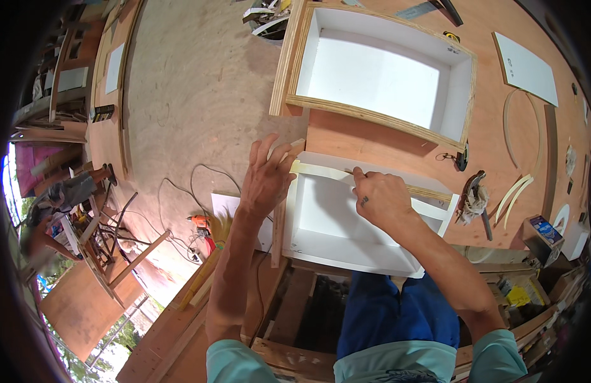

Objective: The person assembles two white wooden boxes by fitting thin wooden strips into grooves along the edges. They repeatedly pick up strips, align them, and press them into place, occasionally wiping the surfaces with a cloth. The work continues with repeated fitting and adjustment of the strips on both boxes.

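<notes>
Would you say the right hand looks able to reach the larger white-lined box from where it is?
Likely yes: between the right hand and the larger box, only part of the smaller box and some benchtop appear to lie.

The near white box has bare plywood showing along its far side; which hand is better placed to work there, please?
Probably the right hand: it sits by the pale strip there, nearer the bare plywood, while the left hand is at the far-left corner of the box.

White box (346, 246) at the table (346, 137)
Left hand (267, 173) at its far left corner, right hand (381, 196) at its far edge; another box (372, 119) lies beyond.
</notes>
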`<state>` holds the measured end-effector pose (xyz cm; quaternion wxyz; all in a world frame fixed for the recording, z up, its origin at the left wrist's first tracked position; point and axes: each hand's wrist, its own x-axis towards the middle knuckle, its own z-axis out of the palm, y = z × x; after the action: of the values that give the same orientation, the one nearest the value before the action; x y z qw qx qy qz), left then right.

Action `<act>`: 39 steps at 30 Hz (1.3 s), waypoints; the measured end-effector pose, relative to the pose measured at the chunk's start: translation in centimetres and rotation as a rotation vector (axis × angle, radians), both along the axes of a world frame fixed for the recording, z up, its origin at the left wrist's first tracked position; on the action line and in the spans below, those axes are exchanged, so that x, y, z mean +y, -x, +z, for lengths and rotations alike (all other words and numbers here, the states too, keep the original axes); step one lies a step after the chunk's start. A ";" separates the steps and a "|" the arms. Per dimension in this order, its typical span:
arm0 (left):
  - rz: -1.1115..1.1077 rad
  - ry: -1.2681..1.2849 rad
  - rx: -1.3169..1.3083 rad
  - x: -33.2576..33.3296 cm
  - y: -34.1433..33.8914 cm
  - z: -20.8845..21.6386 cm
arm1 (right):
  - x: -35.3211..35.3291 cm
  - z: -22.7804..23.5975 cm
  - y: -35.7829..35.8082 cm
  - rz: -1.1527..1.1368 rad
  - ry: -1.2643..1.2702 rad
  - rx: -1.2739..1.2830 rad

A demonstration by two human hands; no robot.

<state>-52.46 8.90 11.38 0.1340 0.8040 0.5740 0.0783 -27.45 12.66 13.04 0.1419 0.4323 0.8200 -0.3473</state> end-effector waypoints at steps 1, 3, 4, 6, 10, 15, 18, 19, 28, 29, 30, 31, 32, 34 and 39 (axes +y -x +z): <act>0.009 0.019 0.002 0.2 -0.1 0.2 | -0.1 0.0 0.0 -0.001 -0.010 0.008; 0.018 0.057 -0.014 0.7 0.0 0.6 | -0.1 0.1 0.1 -0.002 -0.009 0.007; 0.023 0.075 -0.022 1.0 0.0 0.8 | -0.1 0.4 0.2 -0.003 0.001 -0.002; 0.009 0.091 0.008 1.2 -0.3 0.9 | -0.2 0.4 0.2 -0.007 0.008 -0.002; -0.047 0.161 0.050 1.3 -0.5 0.4 | -0.6 -0.1 0.1 -0.022 -0.018 0.035; -0.098 0.179 0.056 1.3 -0.4 -0.2 | -0.5 0.3 0.2 -0.022 0.001 0.040; -0.027 0.148 0.027 1.6 -0.5 0.5 | -0.6 0.1 0.2 -0.031 0.002 0.056; 0.012 0.127 0.012 1.8 -0.4 0.9 | -0.7 -0.1 0.1 -0.031 -0.003 0.066; 0.182 -0.148 -0.105 -1.7 -2.4 -0.3 | -0.1 0.9 -0.3 -0.053 0.073 0.063; 0.261 -0.089 -0.137 -3.0 -3.8 -0.4 | 0.0 1.2 -0.6 -0.054 0.091 0.055; 0.343 -0.029 -0.164 -4.4 -5.5 0.0 | -0.2 1.8 -1.2 -0.076 0.064 0.121; 0.405 -0.020 -0.239 -5.2 -7.3 1.1 | -0.7 2.5 -2.2 -0.096 0.037 0.189; 0.463 0.064 -0.260 -6.5 -9.1 1.7 | -0.9 3.5 -3.4 -0.119 0.010 0.256; 0.676 0.193 -0.436 -9.3 -13.5 3.5 | -0.3 5.3 -5.9 -0.212 -0.098 0.442; 0.837 0.759 -0.818 -14.8 -23.2 6.1 | 1.4 11.5 -10.0 -1.244 0.459 1.167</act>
<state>-29.28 -5.88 17.52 0.5697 0.3189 0.7267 0.2137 -17.42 14.10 24.58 -0.4308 0.5149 0.2879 -0.6829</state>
